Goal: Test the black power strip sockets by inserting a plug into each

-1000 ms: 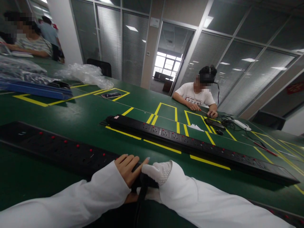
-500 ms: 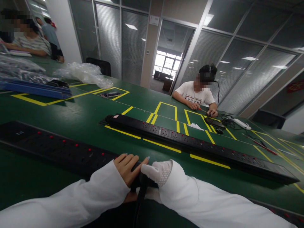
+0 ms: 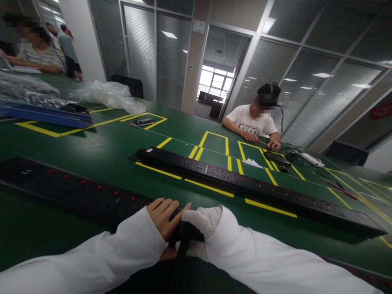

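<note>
My left hand (image 3: 166,218) is bare and wraps over a long black power strip (image 3: 92,198) with red switches, which lies along the near side of the table. My right hand (image 3: 203,222), in a white dotted glove, closes round a black plug (image 3: 190,232) right beside the left hand. From the plug a thick black cord (image 3: 180,261) runs down toward me. The two hands meet at the thumbs. Whether the plug sits in a socket is hidden by my fingers.
A second black power strip (image 3: 245,179) lies across the green table (image 3: 107,143) beyond my hands. Plastic bags (image 3: 105,94), a blue tray (image 3: 45,114) and a phone (image 3: 143,122) are at the left. Across the table a co-worker (image 3: 255,120) handles a small item near cables (image 3: 294,155).
My hands, the plug and the near power strip hold almost the same place. In the far left background, people have shifted slightly.
</note>
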A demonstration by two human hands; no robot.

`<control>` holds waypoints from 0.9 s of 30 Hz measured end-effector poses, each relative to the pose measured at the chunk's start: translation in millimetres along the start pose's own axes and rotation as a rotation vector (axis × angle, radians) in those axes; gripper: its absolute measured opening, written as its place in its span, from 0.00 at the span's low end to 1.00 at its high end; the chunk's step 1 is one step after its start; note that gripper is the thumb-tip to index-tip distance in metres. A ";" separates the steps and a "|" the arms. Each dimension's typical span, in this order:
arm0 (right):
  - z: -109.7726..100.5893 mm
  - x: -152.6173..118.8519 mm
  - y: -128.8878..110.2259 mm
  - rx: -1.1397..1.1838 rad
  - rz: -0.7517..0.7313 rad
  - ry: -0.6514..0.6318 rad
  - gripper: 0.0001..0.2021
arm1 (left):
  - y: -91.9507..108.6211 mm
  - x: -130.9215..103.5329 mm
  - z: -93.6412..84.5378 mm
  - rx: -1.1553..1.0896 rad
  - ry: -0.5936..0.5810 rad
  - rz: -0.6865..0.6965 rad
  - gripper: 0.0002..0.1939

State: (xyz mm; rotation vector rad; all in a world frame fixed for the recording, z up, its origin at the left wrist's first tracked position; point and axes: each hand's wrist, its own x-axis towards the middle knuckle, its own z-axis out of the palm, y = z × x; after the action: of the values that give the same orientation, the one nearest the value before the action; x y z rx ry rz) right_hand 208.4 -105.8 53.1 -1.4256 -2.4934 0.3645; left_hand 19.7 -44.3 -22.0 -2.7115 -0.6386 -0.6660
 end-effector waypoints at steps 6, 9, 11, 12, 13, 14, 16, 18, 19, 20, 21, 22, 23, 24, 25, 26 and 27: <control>-4.7 1.6 -4.3 -0.066 0.024 -0.038 0.20 | -1.0 -0.4 0.6 -0.031 0.009 0.014 0.35; -3.8 4.7 -2.8 -0.053 0.030 -0.050 0.17 | -1.2 -0.8 1.8 -0.023 0.014 0.022 0.34; -2.7 5.7 -2.2 -0.036 0.029 -0.035 0.18 | -0.8 -0.7 2.1 -0.002 0.027 0.024 0.32; -2.4 5.7 -2.4 -0.024 0.024 -0.026 0.18 | -0.4 -0.5 2.1 0.004 0.035 0.022 0.31; -2.2 5.3 -2.9 -0.012 0.016 -0.019 0.18 | -0.1 -0.3 1.9 0.008 0.040 0.020 0.31; -2.3 4.7 -3.7 0.000 0.007 -0.013 0.17 | 0.2 -0.1 1.6 0.008 0.041 0.018 0.31; -3.1 3.1 -5.6 0.003 -0.008 -0.009 0.17 | 0.5 0.3 0.8 0.009 0.026 0.009 0.31; -4.5 1.6 -7.5 -0.030 -0.011 -0.017 0.17 | 0.3 0.5 0.1 0.005 0.002 0.005 0.32; -5.1 1.2 -8.3 -0.053 -0.010 -0.021 0.17 | 0.2 0.4 -0.1 0.003 -0.008 0.006 0.33; -5.6 1.0 -9.1 -0.074 -0.008 -0.019 0.16 | 0.0 0.4 -0.2 0.002 -0.011 0.009 0.33; -5.8 1.0 -9.9 -0.088 -0.003 -0.011 0.15 | -0.2 0.4 -0.1 0.006 -0.007 0.013 0.32; -5.8 1.2 -10.7 -0.090 0.003 0.004 0.14 | -0.3 0.4 0.3 0.013 0.001 0.017 0.32; -5.6 1.5 -11.4 -0.084 0.011 0.023 0.14 | -0.4 0.4 0.9 0.023 0.013 0.021 0.30; -5.3 1.8 -12.1 -0.074 0.017 0.042 0.14 | -0.5 0.5 1.6 0.039 0.028 0.025 0.27; -4.9 2.1 -12.7 -0.065 0.022 0.057 0.14 | -0.6 0.6 2.3 0.060 0.044 0.029 0.24; -4.6 2.3 -13.1 -0.059 0.025 0.065 0.14 | -0.7 0.7 3.1 0.081 0.059 0.032 0.22; -4.4 2.4 -13.3 -0.061 0.026 0.065 0.14 | -0.8 0.8 3.6 0.100 0.069 0.032 0.21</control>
State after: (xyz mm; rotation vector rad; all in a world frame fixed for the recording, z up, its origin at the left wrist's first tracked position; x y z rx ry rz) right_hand 198.0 -109.9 61.8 -1.4699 -2.4556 0.2445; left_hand 21.3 -42.1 -24.6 -2.5890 -0.5942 -0.6977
